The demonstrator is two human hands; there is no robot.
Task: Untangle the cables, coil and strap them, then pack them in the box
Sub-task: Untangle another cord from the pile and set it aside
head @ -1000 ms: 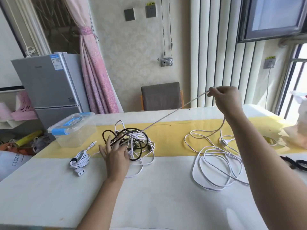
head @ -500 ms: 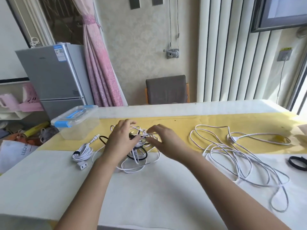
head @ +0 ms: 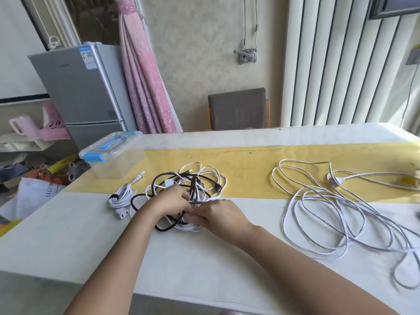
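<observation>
Both bare forearms come in from the bottom edge and converge mid-frame, the left from lower left, the right from lower right at a flatter angle. Left hand (head: 173, 202) is palm down, fingers curled into the tangle of black and white cables (head: 193, 185), gripping strands. Right hand (head: 219, 215) sits just beside it, knuckles up, fingertips nearly meeting the left's, curled and pinching a thin strand of the same tangle. Both wrists are low and fairly straight.

Both arms are bare. The left hand (head: 175, 202) and right hand (head: 218, 215) are uncovered, as are both wrists. The left forearm (head: 118, 258) and right forearm (head: 306, 269) are slim and smooth. Fingernail detail is too blurred to tell.
</observation>
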